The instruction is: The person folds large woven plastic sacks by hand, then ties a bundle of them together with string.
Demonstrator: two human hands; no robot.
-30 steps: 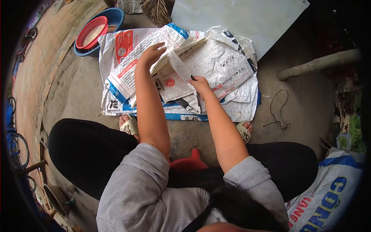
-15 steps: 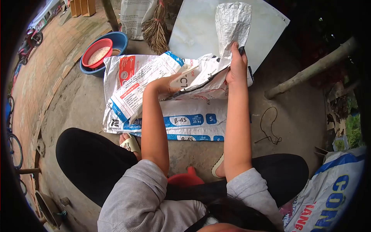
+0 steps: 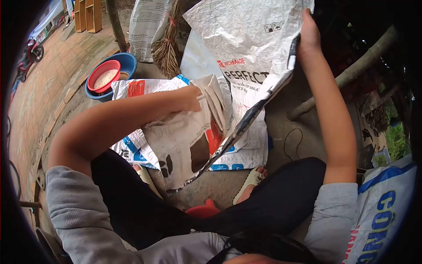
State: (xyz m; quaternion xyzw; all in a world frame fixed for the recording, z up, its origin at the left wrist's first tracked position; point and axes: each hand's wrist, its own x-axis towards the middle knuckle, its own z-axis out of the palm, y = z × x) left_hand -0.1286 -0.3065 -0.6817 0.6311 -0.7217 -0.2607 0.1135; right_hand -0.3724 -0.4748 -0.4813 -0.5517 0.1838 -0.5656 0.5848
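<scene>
A white woven plastic sack (image 3: 250, 44) printed "Richmade Perfect" is spread wide between my hands, its dark edge running slantwise down toward my feet. At the upper right, my right hand (image 3: 309, 37) is closed around that edge and holds it up. My left hand (image 3: 192, 98) is closed on a bunched, duller beige part of the sack at the middle; its fingertips are hidden. Beneath lie more white sacks (image 3: 250, 152) with blue bands and a red patch, flat on the concrete floor and partly covered by the raised one.
A red basin (image 3: 90, 83) with pale contents sits in a blue basin (image 3: 128, 66) at upper left. A straw broom (image 3: 167, 55) stands behind. Wooden poles (image 3: 351, 72) are at right, above a large printed sack (image 3: 382, 215). A red plastic object (image 3: 204, 210) lies between my feet.
My right hand has moved up and right, lifting and spreading the sack. My left hand has shifted slightly, with its elbow swung out to the left. The sack's "Perfect" print now shows.
</scene>
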